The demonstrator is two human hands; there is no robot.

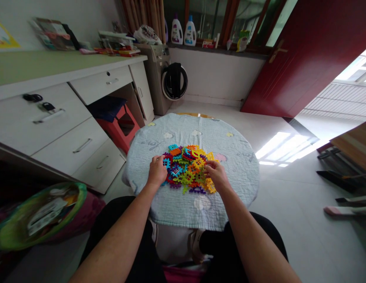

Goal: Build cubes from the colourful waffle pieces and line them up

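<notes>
A heap of colourful plastic interlocking building tiles lies on a round table covered by a pale blue cloth. My left hand is at the heap's left edge, its fingers closed on a blue square tile with a window-like grid. On the opposite side, my right hand has its fingers bent together against the heap, close to an orange tile and a yellow tile. What lies between the right fingertips is too small to make out. Red, green and purple tiles are mixed in between.
Left of the table are a red stool, white drawers and a lined waste bin. A washing machine with its door ajar stands behind. Detergent bottles line the sill. A red door is at right.
</notes>
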